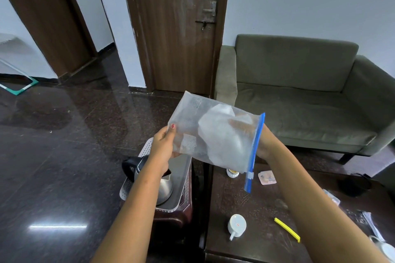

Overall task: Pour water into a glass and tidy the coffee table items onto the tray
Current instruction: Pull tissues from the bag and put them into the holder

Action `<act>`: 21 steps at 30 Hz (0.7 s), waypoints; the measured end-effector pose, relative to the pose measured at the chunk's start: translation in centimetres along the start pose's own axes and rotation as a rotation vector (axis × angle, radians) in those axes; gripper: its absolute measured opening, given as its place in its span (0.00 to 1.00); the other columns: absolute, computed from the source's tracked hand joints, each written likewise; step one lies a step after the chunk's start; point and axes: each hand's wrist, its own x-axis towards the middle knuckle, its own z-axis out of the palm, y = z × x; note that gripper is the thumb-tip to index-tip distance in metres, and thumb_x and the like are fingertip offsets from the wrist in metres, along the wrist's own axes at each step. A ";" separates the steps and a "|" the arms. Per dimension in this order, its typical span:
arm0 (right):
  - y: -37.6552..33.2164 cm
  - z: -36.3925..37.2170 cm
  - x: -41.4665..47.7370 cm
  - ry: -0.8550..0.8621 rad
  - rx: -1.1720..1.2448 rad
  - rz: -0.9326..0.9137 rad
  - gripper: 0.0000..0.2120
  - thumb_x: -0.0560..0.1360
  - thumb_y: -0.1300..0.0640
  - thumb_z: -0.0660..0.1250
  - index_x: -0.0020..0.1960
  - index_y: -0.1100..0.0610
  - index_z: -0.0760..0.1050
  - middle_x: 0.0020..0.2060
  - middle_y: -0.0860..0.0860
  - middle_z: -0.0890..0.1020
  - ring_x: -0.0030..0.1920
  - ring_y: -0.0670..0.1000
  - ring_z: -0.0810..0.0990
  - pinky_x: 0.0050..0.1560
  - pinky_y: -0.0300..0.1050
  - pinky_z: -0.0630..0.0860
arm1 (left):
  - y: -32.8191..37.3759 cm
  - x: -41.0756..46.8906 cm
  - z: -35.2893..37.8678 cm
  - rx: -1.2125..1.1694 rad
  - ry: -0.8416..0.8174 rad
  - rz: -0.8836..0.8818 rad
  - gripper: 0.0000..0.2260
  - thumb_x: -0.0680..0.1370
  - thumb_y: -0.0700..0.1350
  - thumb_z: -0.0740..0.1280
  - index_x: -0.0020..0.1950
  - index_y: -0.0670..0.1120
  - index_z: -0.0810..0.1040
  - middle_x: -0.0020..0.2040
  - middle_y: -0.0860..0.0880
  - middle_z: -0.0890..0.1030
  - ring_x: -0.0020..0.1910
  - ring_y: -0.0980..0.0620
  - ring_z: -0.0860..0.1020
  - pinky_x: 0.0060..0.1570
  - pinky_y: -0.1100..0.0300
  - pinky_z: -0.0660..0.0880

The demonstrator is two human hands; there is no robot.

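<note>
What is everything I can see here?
zip bag: one, translucent, blue zip, held in the air
kettle: one, steel, black handle, on the tray
tray: one, white, on a dark stool
cup: one, white, on its side on the coffee table
yellow strip: one, yellow, on the coffee table
pink packet: one, pink, on the coffee table
sofa: one, grey-green, behind the coffee table
door: one, brown, left of the sofa
left hand: one, grips the bag's left edge
right hand: one, holds the bag's zip end, mostly hidden
</note>
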 end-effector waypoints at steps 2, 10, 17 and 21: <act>0.3 -0.6 0.2 -0.015 0.003 -0.010 0.04 0.74 0.57 0.69 0.47 0.55 0.81 0.40 0.52 0.84 0.39 0.52 0.83 0.40 0.45 0.80 | -0.1 0.5 -0.7 -0.082 0.072 -0.037 0.08 0.79 0.55 0.62 0.47 0.56 0.79 0.42 0.53 0.84 0.41 0.52 0.83 0.35 0.56 0.80; 1.9 -0.4 2.1 0.186 0.089 0.015 0.04 0.73 0.61 0.70 0.43 0.55 0.76 0.34 0.50 0.84 0.32 0.48 0.83 0.33 0.42 0.80 | -1.3 2.6 -3.6 -0.179 0.223 -0.152 0.11 0.80 0.54 0.60 0.58 0.50 0.74 0.60 0.45 0.79 0.56 0.43 0.79 0.36 0.54 0.78; 3.1 1.3 6.2 0.262 0.093 0.096 0.09 0.71 0.58 0.72 0.49 0.54 0.75 0.44 0.55 0.82 0.44 0.55 0.82 0.43 0.49 0.80 | -2.5 6.4 -5.6 -0.192 0.210 -0.210 0.13 0.81 0.53 0.58 0.62 0.49 0.74 0.57 0.46 0.79 0.54 0.44 0.79 0.40 0.52 0.78; 4.0 1.8 10.0 0.366 0.142 0.098 0.06 0.71 0.61 0.72 0.44 0.54 0.76 0.45 0.55 0.82 0.45 0.56 0.81 0.48 0.54 0.80 | -2.6 10.4 -7.2 -0.187 0.215 -0.243 0.11 0.82 0.51 0.58 0.60 0.49 0.73 0.53 0.48 0.79 0.49 0.46 0.79 0.42 0.52 0.77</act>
